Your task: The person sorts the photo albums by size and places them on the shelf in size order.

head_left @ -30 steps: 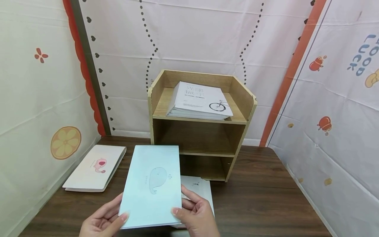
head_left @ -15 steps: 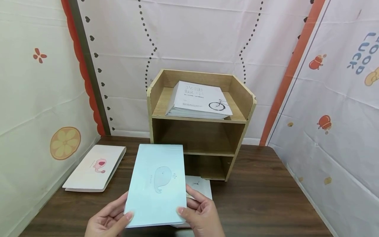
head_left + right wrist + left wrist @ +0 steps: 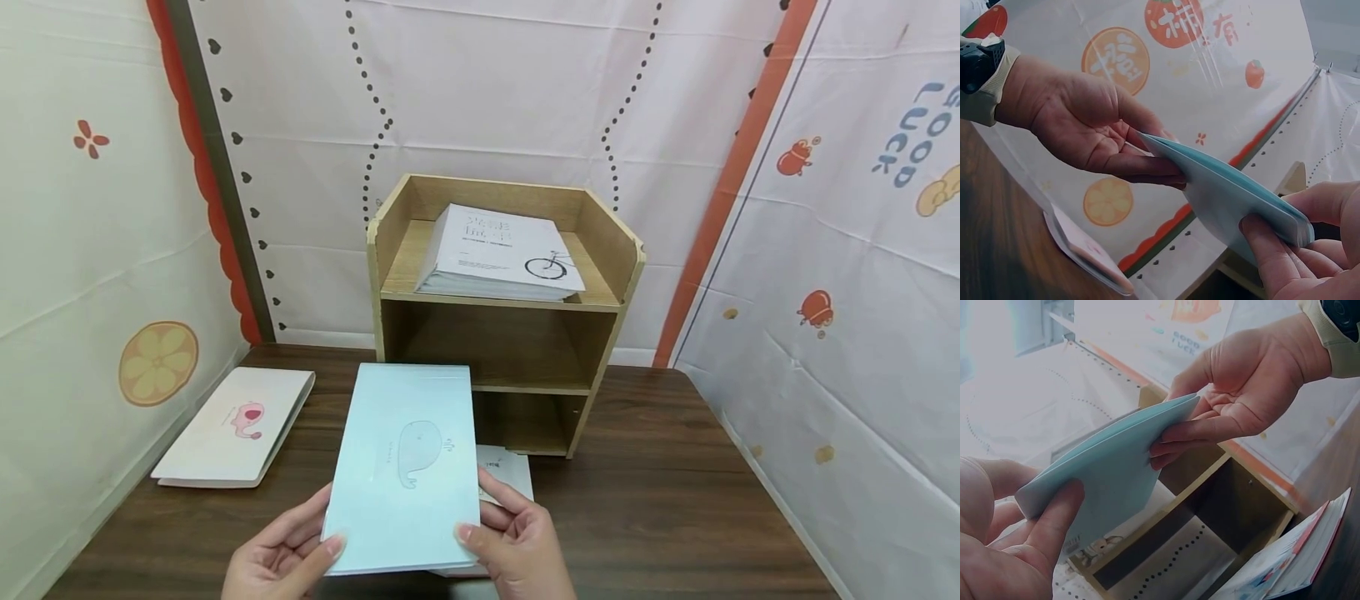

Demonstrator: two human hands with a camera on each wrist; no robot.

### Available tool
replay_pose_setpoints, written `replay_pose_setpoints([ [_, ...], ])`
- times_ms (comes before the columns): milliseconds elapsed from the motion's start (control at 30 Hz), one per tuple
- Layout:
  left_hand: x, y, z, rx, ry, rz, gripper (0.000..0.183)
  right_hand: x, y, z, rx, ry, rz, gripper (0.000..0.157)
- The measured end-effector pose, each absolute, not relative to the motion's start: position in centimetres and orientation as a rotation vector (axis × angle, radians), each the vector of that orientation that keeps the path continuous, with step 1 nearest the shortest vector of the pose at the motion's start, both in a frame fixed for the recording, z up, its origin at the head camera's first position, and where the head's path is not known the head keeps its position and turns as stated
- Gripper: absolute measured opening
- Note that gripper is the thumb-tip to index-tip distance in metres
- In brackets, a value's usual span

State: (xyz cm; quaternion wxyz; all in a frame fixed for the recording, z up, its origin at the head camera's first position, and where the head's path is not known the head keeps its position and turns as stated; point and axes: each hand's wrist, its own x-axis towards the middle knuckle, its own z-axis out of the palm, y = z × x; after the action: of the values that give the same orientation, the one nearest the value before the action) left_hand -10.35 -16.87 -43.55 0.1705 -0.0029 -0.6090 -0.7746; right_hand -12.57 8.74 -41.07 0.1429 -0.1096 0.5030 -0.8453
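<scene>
A thin light-blue notebook [image 3: 405, 467] with a whale drawn on its cover is held up in front of the shelf. My left hand [image 3: 288, 546] pinches its lower left edge, thumb on the cover and fingers beneath. On the opposite edge my right hand [image 3: 517, 533] grips it the same way. The left wrist view shows the notebook [image 3: 1116, 462] from below, slightly parted along its edge. Behind it in the head view, a white-covered book [image 3: 510, 473] lies on the table, mostly hidden by the notebook and right hand.
A wooden shelf unit [image 3: 607, 367] stands at the table's back, with a stack of white books [image 3: 510, 250] on top. At left lies a white notebook [image 3: 232, 425] with a pink elephant. Printed cloth [image 3: 495, 92] hangs around the dark wooden table [image 3: 675, 500].
Both hands have carried the blue notebook a little to the right, covering more of the white book behind it. The grip looks the same, and the head view has shifted slightly.
</scene>
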Motion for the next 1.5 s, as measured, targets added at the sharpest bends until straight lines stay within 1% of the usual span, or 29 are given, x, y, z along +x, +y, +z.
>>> replay_pose_setpoints([
  [300,-10.6,-16.2,-42.7,0.032,-1.789,-2.224,0.053,-12.5,9.3,-41.1,-0.346,1.401,-2.502,0.079],
  [700,-10.9,-15.8,-43.2,-0.177,-1.68,-2.292,0.05,-12.4,9.9,-40.8,-0.319,1.484,-2.465,0.082],
  [1267,-11.1,-15.0,-42.5,-0.125,-1.751,-2.311,0.052,-12.5,10.6,-40.9,-0.296,1.466,-2.495,0.078],
  [1500,-11.8,-15.0,-42.9,-0.268,-1.642,-2.39,0.049,-12.7,10.6,-40.8,-0.295,1.511,-2.504,0.075],
])
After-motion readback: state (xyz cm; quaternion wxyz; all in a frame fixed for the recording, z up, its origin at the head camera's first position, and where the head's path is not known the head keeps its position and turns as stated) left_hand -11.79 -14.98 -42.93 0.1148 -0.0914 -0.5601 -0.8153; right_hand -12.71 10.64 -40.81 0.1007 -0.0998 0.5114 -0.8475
